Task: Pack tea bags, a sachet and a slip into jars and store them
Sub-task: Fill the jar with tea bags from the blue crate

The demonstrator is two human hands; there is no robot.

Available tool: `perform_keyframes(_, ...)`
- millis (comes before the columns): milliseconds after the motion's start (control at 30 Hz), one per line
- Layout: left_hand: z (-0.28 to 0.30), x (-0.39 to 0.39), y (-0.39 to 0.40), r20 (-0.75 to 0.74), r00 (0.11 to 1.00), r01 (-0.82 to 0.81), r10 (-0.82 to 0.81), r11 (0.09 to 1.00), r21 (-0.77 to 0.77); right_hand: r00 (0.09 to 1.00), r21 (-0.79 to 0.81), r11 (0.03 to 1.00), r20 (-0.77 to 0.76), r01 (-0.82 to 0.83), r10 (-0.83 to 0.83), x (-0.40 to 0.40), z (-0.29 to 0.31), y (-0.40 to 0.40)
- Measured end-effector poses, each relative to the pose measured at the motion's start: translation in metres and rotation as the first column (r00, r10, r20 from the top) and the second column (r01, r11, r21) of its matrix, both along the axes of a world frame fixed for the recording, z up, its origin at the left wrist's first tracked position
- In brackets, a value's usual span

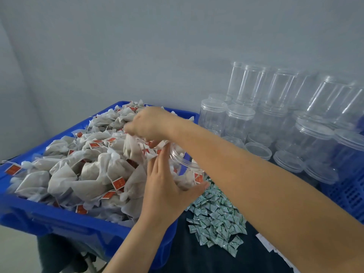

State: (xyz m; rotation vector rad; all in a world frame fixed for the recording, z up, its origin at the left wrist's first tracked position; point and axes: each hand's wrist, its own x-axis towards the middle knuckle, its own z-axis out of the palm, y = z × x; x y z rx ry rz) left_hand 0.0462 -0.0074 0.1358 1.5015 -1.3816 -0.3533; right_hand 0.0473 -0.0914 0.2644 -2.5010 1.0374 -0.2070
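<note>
Left hand [167, 186] holds an open jar [182, 154] tilted over the blue crate [59, 219], fingers curled round its wall, mouth turned toward the tea bags [78, 170], likely to shorten the carry. Right hand [151, 123] pinches a tea bag [134, 148] hanging just beside the mouth. Sachets [214, 217] lie on the bench, near the jar.

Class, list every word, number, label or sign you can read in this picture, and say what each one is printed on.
Nothing here can be read.
Red tags on the tea bags: pale marks, too blurred to read.
Green-and-white sachets: printed pattern, too small to read.
White paper slips at the table edge: faint print, illegible.
Clear jars and blue crate: no lettering visible.
</note>
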Motion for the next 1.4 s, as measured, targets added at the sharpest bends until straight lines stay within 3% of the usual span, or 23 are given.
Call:
perform_keyframes(67, -0.003, 0.003, 0.000, 0.001, 1.000, -0.001, 0.001, 1.000, -0.023, 0.953, 0.236, 0.972, 0.289, 0.021, -0.090, -0.008, 0.006, 0.002)
perform_keyframes(133, -0.006, 0.005, -0.002, -0.002, 1.000, 0.006, -0.006, 0.999, -0.035, 0.839, 0.404, 0.914, 0.512, -0.046, -0.184, -0.021, 0.015, 0.005)
perform_keyframes(200, -0.007, 0.005, -0.003, -0.017, 1.000, 0.017, -0.017, 0.999, -0.045, 0.741, 0.437, 0.890, 0.639, -0.130, -0.206, -0.032, 0.024, 0.006)
perform_keyframes(400, -0.011, 0.005, -0.003, -0.046, 0.999, 0.027, -0.030, 0.998, -0.065, 0.550, 0.365, 0.922, 0.800, -0.130, -0.239, -0.070, 0.037, 0.005)
perform_keyframes(567, -0.011, 0.006, -0.003, -0.013, 1.000, 0.023, -0.025, 0.996, -0.081, 0.511, 0.290, 0.957, 0.827, -0.033, -0.233, -0.097, 0.023, 0.007)
perform_keyframes(667, -0.010, 0.005, -0.002, -0.049, 0.998, 0.031, -0.035, 0.997, -0.069, 0.649, 0.011, 0.985, 0.751, 0.172, -0.122, -0.109, 0.009, 0.010)
perform_keyframes(767, -0.010, 0.004, -0.003, -0.065, 0.997, 0.038, -0.042, 0.998, -0.059, 0.795, -0.166, 0.966, 0.604, 0.199, -0.060, -0.116, -0.004, 0.017)
perform_keyframes(867, -0.010, 0.004, -0.003, -0.076, 0.996, 0.031, -0.036, 0.998, -0.059, 0.899, -0.195, 0.975, 0.437, 0.103, -0.008, -0.114, -0.016, 0.024)
perform_keyframes(967, -0.011, 0.004, -0.003, -0.064, 0.998, 0.025, -0.030, 0.997, -0.074, 0.967, -0.081, 0.997, 0.255, -0.007, 0.027, -0.112, -0.016, 0.026)
perform_keyframes(1067, -0.011, 0.004, -0.004, -0.052, 0.998, 0.030, -0.035, 0.995, -0.096, 0.993, 0.000, 0.998, 0.096, -0.065, 0.064, -0.111, -0.011, 0.022)
perform_keyframes(1267, -0.011, 0.004, -0.005, -0.031, 0.999, 0.017, -0.021, 0.992, -0.124, 0.992, -0.027, 0.996, -0.098, -0.082, 0.079, -0.102, -0.003, 0.019)
perform_keyframes(1400, -0.011, 0.005, -0.006, -0.022, 1.000, 0.019, -0.022, 0.990, -0.138, 0.981, 0.024, 0.993, -0.156, -0.114, 0.116, -0.098, -0.004, 0.018)
